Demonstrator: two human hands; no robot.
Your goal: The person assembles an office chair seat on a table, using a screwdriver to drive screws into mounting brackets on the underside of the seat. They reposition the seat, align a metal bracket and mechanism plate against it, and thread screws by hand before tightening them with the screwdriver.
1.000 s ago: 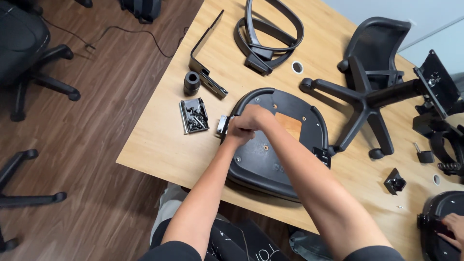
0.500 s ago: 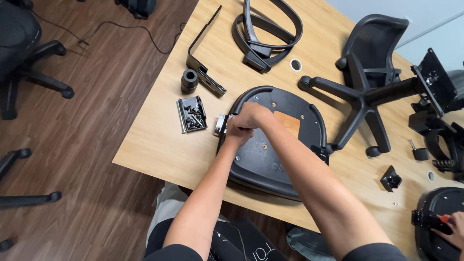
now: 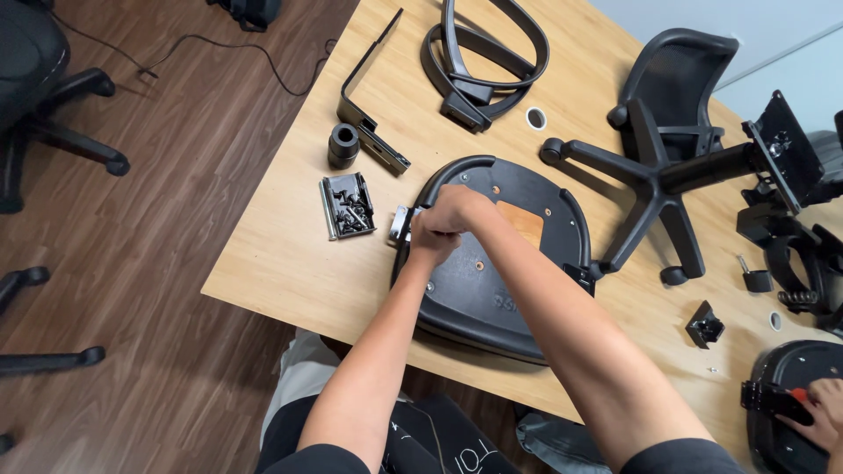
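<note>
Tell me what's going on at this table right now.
A person has both hands together at the left edge of an upturned black chair seat lying on a wooden table. The left hand and right hand are closed around a small metal piece at the seat's rim. A tray of screws sits just left of it. A wheeled chair base, armrest loops and a bracket lie further back. Another person's hand works on a second seat at lower right.
</note>
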